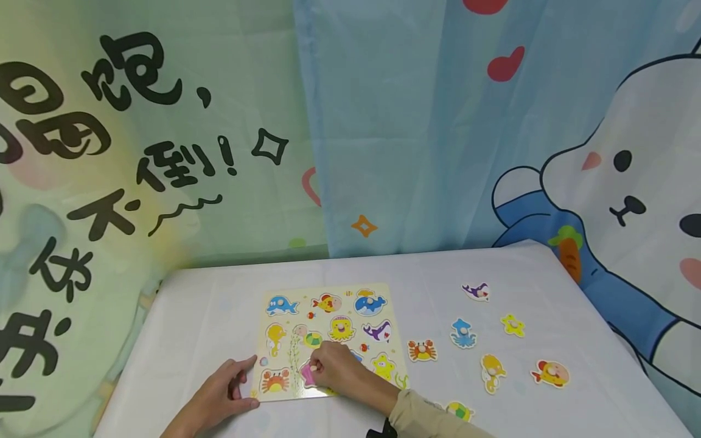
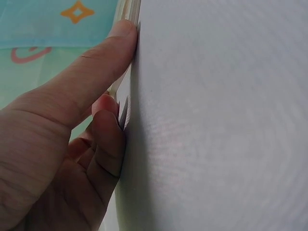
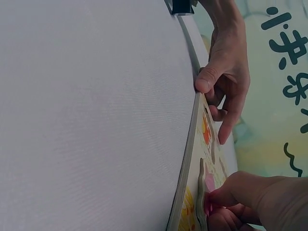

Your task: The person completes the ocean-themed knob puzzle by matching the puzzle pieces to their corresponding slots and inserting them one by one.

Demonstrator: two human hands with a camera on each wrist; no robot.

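A pale yellow puzzle board (image 1: 290, 291) with sea-animal pictures lies on the white table. My right hand (image 1: 339, 368) pinches a pink puzzle piece (image 1: 306, 375) by its knob over the board's near part. The right wrist view shows the edge of that piece standing above the board's surface; the fingers hide part of it. At the near left corner, my left hand (image 1: 219, 389) rests its thumb and forefinger against the board's edge. The left wrist view shows that thumb stretched along the edge, with other fingers bent below. A crab picture (image 1: 275, 381) lies between the hands.
Right of the board lie loose pieces: a crab (image 1: 422, 350), a blue squid (image 1: 463, 333), a purple whale (image 1: 476, 292), a yellow star (image 1: 513, 325), a seahorse (image 1: 493, 373) and a fish (image 1: 551, 373). A green-yellow piece (image 1: 460, 410) lies by the right sleeve (image 1: 432, 417). Printed curtains (image 1: 383, 121) hang behind.
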